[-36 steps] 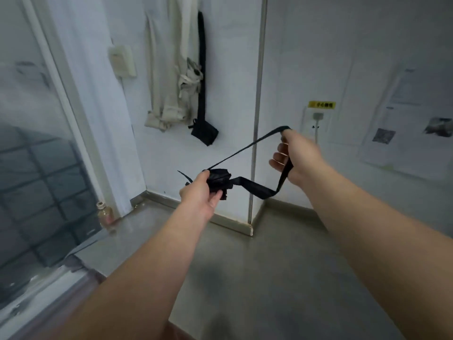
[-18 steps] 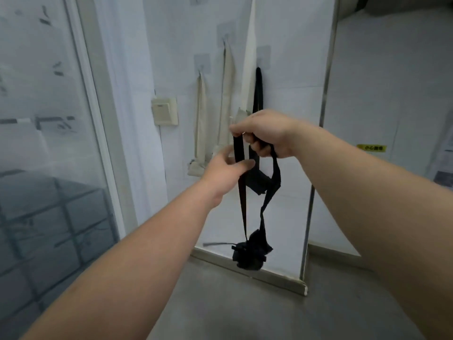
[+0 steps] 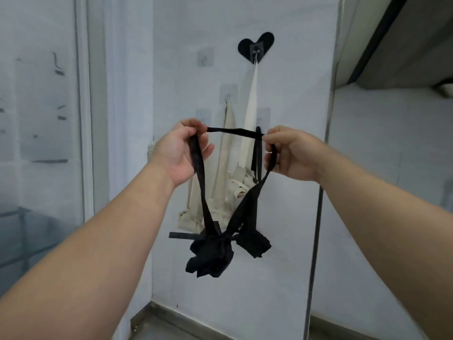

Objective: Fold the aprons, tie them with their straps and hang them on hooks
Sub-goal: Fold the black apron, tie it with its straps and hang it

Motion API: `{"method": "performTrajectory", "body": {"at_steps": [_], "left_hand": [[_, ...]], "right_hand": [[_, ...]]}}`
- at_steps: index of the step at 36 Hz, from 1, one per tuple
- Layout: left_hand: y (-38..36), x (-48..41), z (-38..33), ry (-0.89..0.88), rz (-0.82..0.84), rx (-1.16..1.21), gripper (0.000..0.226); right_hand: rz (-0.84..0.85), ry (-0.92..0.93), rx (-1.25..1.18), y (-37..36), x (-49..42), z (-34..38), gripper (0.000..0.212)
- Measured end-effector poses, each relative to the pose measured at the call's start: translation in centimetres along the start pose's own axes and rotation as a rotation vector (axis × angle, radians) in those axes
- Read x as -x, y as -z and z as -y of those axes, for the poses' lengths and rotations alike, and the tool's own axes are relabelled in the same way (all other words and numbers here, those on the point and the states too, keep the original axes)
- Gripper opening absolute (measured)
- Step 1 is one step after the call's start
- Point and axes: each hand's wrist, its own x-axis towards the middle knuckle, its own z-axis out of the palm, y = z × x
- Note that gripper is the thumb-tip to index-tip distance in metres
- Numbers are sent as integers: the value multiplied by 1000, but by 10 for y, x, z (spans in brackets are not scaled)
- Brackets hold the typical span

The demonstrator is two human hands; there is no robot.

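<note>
While the white wall (image 3: 282,278) stands ahead, cream aprons (image 3: 226,163) hang flat on it; my black apron bundle (image 3: 210,256) dangles free before them, its strap (image 3: 232,130) pulled taut, with my left hand (image 3: 176,155) and right hand (image 3: 294,155) both pinching it below the heart-shaped hook (image 3: 256,47).

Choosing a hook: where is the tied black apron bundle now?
Head view, centre: the tied black fabric apron bundle hangs from its black strap loop, held by the left hand and right hand, in front of cream aprons on the wall.
</note>
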Motion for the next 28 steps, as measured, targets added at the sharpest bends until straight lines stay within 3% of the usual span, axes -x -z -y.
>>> {"method": "performTrajectory", "body": {"at_steps": [4,13,18,25,28], "left_hand": [[4,-23,-12,-111,-33,-193,31],[12,-84,-41,-253,-1,-464,31],[24,-140,-59,-324,70,-547,39],[39,-211,-77,-336,150,-520,49],[43,-243,-85,-337,167,-512,50]], "right_hand": [[3,55,80,-8,-24,10,13],[-252,366,244,-44,-85,53,6],[-383,512,635,-63,-140,69,25],[-467,530,1069,-86,-208,80,52],[-457,512,1120,-89,-235,85,39]]}}
